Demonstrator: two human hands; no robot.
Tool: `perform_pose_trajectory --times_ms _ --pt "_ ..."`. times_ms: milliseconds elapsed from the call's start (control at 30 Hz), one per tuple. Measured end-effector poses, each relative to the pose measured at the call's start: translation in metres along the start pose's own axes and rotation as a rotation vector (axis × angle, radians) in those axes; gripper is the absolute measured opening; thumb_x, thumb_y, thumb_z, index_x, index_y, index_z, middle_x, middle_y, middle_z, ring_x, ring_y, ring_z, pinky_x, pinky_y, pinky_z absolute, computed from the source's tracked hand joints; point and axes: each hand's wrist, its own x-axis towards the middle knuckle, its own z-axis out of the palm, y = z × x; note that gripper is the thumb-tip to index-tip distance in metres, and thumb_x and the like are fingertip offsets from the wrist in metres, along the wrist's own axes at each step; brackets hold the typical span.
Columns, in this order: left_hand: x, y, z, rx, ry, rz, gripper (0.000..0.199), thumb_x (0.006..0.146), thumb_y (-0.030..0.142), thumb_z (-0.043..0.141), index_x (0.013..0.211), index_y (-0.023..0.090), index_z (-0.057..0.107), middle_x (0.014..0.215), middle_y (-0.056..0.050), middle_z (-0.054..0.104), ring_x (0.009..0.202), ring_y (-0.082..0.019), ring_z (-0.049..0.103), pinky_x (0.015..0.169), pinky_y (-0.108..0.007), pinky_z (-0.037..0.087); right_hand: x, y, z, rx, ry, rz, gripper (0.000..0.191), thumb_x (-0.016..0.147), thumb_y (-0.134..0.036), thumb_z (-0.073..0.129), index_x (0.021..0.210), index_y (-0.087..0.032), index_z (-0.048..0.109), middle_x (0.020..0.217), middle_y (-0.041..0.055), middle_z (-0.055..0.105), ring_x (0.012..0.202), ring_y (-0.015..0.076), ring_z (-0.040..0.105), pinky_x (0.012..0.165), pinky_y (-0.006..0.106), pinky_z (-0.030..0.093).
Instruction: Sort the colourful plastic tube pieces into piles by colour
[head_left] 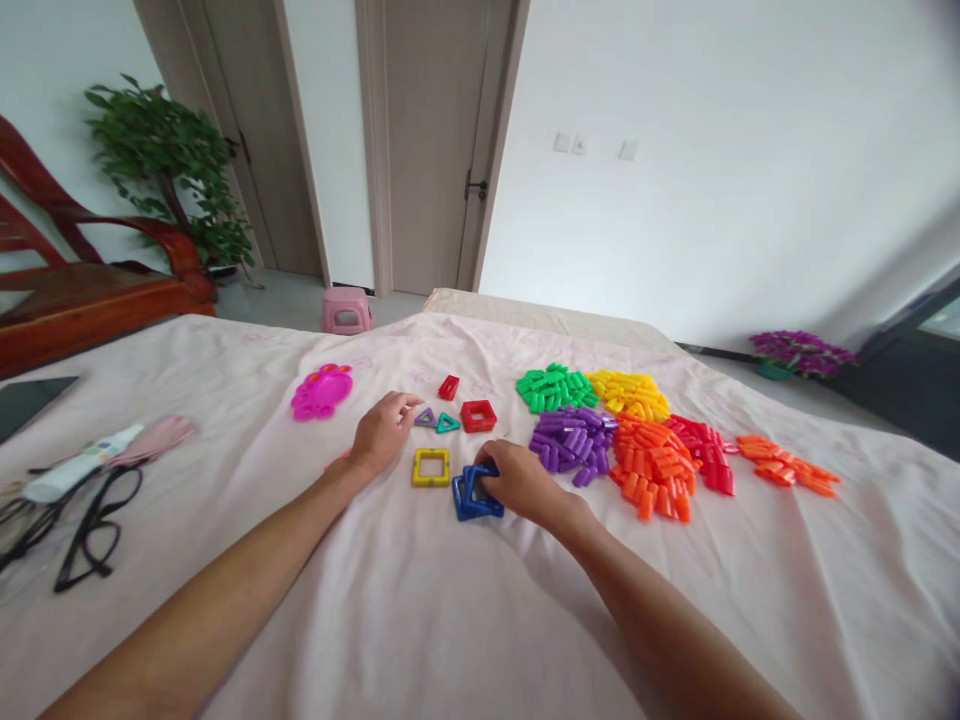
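My right hand (517, 480) is closed on a blue square magnetic tile (469, 492), its fingers on the upper right side. The blue square overlaps at least one more of the same colour. My left hand (381, 432) is open beside a purple triangle tile (425, 418), holding nothing that I can see. A teal triangle tile (448, 423) lies just right of the purple one. Between my hands, a yellow square tile (430, 468) lies flat. Red square tiles (478, 416) sit stacked farther back, near a small red piece (448, 387). Something red (336, 458) is partly hidden under my left wrist.
Piles of green (555, 388), yellow (630, 394), purple (574, 443), orange (655, 465) and red (701, 452) plastic pieces lie right. More orange pieces (787, 465) lie beyond. Left are a pink paw-shaped dish (324, 391), a white tube (82, 465) and black glasses (97, 525).
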Motion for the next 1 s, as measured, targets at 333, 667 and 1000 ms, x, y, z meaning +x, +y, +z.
perform_pose_trajectory --times_ms 333,667,1000 --pt "-0.046 0.065 0.004 -0.353 -0.264 -0.074 0.026 0.09 0.038 0.057 0.099 0.021 0.075 0.093 -0.003 0.075 0.08 -0.017 0.066 0.076 -0.028 0.049 -0.004 0.033 0.027 0.502 0.211 -0.008 0.032 0.073 -0.007 0.059 0.094 -0.021 0.078 0.095 0.0025 0.071 0.088 0.0178 0.066 0.081 0.027 0.05" --pt "-0.049 0.076 0.01 -0.72 -0.503 -0.296 0.033 0.079 0.045 0.071 0.094 0.016 0.072 0.083 -0.003 0.073 0.073 -0.015 0.064 0.066 -0.025 0.048 -0.009 0.027 0.038 0.68 0.263 -0.031 0.022 0.074 -0.013 0.062 0.085 -0.021 0.08 0.083 0.0018 0.071 0.079 0.0162 0.065 0.074 0.025 0.05" --pt "-0.045 0.082 -0.006 -0.776 -0.591 -0.436 0.027 0.074 0.035 0.073 0.089 0.015 0.064 0.071 -0.002 0.067 0.065 -0.013 0.064 0.059 -0.023 0.044 -0.011 0.026 0.041 0.676 0.258 -0.061 0.022 0.075 -0.014 0.061 0.084 -0.02 0.08 0.081 0.002 0.071 0.079 0.0165 0.065 0.075 0.026 0.051"
